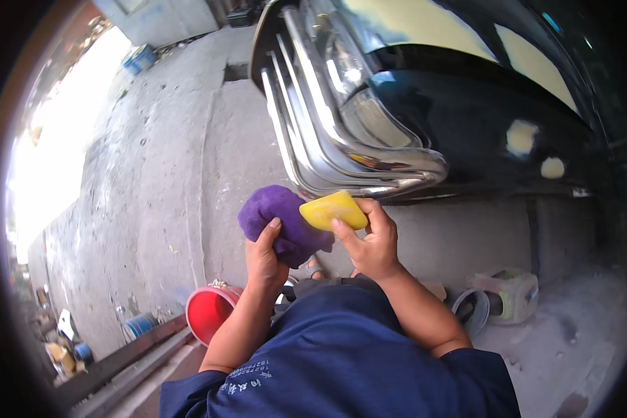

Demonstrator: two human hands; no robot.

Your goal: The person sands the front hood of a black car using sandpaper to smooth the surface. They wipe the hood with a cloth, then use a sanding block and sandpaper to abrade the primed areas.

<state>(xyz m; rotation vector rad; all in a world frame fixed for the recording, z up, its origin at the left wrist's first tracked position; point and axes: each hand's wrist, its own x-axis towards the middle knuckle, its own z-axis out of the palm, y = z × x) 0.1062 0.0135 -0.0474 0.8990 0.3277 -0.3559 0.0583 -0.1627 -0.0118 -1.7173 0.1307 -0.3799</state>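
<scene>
In front of my body, my left hand (pixel 263 259) grips a bunched purple cloth (pixel 275 209), its thumb pressed on top. Just beside it, my right hand (pixel 376 244) pinches a flat yellow block (pixel 333 210), which looks like a sanding pad or sponge, between thumb and fingers. The block's left tip overlaps the cloth's right edge; whether they touch I cannot tell. Beyond both hands is the chrome bumper (pixel 390 164) of a dark vehicle (pixel 460 104), with pale filler patches (pixel 522 138) on its body.
A red bucket (pixel 209 313) stands at my lower left, near metal rails (pixel 129 369). To my lower right are a clear round tub (pixel 471 311) and a cut-open plastic container (pixel 512 296). Blue cans (pixel 139 59) sit far left on the concrete floor (pixel 153 160).
</scene>
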